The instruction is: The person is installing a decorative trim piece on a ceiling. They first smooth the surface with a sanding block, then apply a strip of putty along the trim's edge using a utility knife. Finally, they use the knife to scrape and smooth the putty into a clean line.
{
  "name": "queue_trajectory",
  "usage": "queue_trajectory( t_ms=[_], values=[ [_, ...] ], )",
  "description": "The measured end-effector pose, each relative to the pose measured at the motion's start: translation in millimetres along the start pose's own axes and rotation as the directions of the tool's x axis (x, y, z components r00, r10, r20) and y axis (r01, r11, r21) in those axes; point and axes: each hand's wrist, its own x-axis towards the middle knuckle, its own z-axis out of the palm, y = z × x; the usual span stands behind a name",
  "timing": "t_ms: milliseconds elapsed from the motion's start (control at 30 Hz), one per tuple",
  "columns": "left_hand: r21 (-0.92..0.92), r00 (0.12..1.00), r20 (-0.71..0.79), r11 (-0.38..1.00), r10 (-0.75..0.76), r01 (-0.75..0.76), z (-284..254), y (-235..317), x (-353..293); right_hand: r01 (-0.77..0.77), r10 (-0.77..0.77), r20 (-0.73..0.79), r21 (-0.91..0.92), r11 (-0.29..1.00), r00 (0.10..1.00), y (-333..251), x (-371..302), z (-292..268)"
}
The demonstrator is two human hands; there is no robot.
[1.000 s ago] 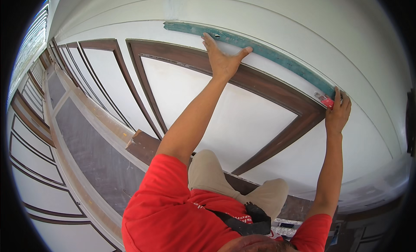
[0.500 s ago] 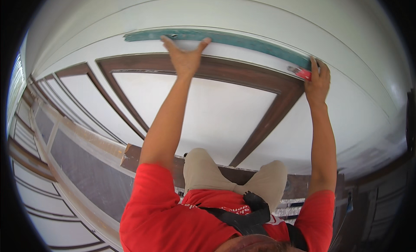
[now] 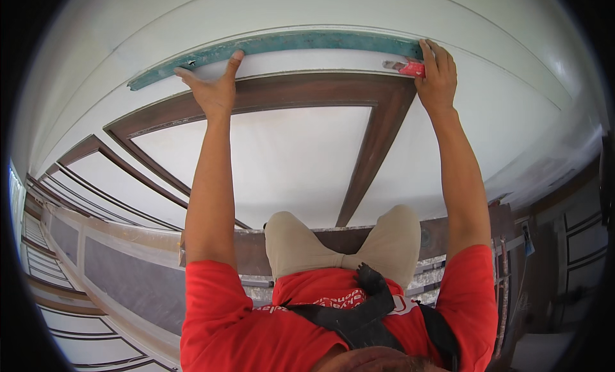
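Note:
A long, worn green straightedge (image 3: 301, 42) lies along the white wall or ceiling surface above a brown-framed panel, with a small hole near its left end. My left hand (image 3: 214, 93) holds it in place towards that end, thumb and fingers spread wide against its lower edge; some fingers are hidden. At its right end, the fingers of my right hand (image 3: 437, 77) reach over the strip. A small red-handled tool (image 3: 412, 68) with a greyish tip sits under that hand, pointing left along the strip; its kind cannot be made out.
Brown moulding (image 3: 391, 116) frames the white panel, and more framed panels (image 3: 122, 173) run off to the left. A brown board (image 3: 256, 257) crosses near my knees. Below left is a grey sheet-like surface (image 3: 128, 279). A thin groove line crosses the white surface above.
My view has shifted, so the straightedge and both hands appear farther left and the right end higher. Both hands keep their places on the straightedge, and it looks unmoved against the brown frame.

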Motion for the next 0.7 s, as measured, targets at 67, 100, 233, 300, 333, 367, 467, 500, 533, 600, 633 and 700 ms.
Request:
queue_trajectory(
  t_ms=[67,100,233,300,333,367,467,500,533,600,633,700],
  values=[
    [0.004,1.000,0.009,1.000,-0.007,0.007,-0.7,3.1,0.8,0.011,-0.011,-0.016,0.002,1.000,1.000,1.3,0.8,1.1],
    [0.010,1.000,0.009,1.000,-0.011,0.011,-1.0,2.7,0.6,0.020,-0.019,-0.031,0.005,1.000,0.999,2.8,1.3,2.9],
    [0.046,1.000,-0.003,0.999,-0.028,0.028,-3.2,4.3,1.6,0.015,-0.015,-0.011,-0.004,1.000,1.000,2.4,0.5,2.5],
    [0.063,1.000,-0.012,0.998,-0.022,0.023,-2.7,2.8,2.4,0.030,-0.030,-0.027,-0.016,0.999,0.999,3.1,0.6,2.2],
    [0.066,1.000,-0.018,0.998,-0.012,0.014,-1.5,1.3,3.7,0.037,-0.038,-0.035,-0.022,0.999,0.999,3.5,0.8,2.3],
    [0.068,1.000,-0.023,0.998,-0.004,0.006,-0.7,1.2,3.2,0.039,-0.040,-0.039,-0.025,0.999,0.998,4.3,0.8,2.5],
    [0.049,1.000,-0.013,0.999,0.012,-0.011,-0.9,1.7,2.7,0.049,-0.050,-0.049,-0.032,0.998,0.998,6.6,0.9,4.0],
    [0.054,1.000,-0.013,0.998,0.012,-0.011,-0.9,0.3,3.1,0.054,-0.055,-0.051,-0.033,0.998,0.997,7.3,0.9,4.8],
    [0.059,1.000,-0.014,0.998,0.012,-0.012,-0.9,-1.7,4.5,0.059,-0.061,-0.054,-0.034,0.998,0.997,7.6,0.7,4.9],
    [0.067,0.999,-0.031,0.998,0.010,-0.007,-0.8,-3.6,6.2,0.056,-0.058,-0.049,-0.035,0.998,0.997,6.5,1.2,4.6],
    [0.067,0.999,-0.047,0.998,0.004,-0.001,-0.5,-4.6,6.4,0.055,-0.057,-0.047,-0.035,0.998,0.997,5.9,1.6,4.4],
    [0.050,0.999,-0.048,0.999,-0.001,0.003,0.2,-2.2,5.0,0.060,-0.062,-0.069,-0.034,0.998,0.996,6.7,2.0,5.1]
  ],
)
